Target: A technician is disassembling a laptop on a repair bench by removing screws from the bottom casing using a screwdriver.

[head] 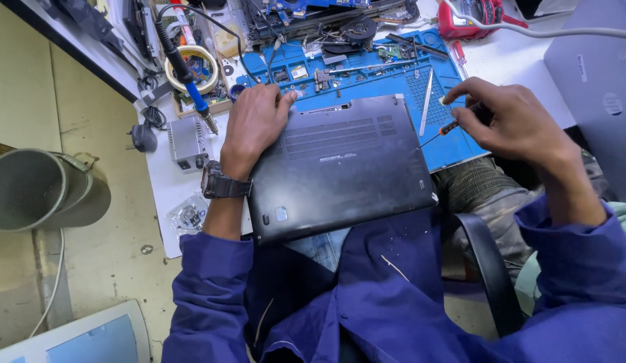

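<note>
A black laptop [340, 168] lies upside down, its vented bottom panel facing up, partly on the blue work mat [454, 151] and partly over the edge of the white bench toward the person's lap. The left hand [254, 124] rests flat and spread on the laptop's rear left corner, holding nothing, a dark wristwatch [224, 183] on the wrist. The right hand [511, 121] pinches a small screwdriver [447, 128] with a red-and-black handle between its fingers, the thin tip pointing at the laptop's right edge over the mat. The mat's shallow moulded compartments along its far side hold small parts, screws and bits of circuit board; a metal pry tool [427, 101] lies on its ribbed area. To the left, a shallow tray [205, 104] holds a roll of tape [190, 67] and oddments, with a blue-handled soldering iron [185, 74] lying across it. A grey bucket [37, 191] stands on the floor; its contents cannot be seen.
</note>
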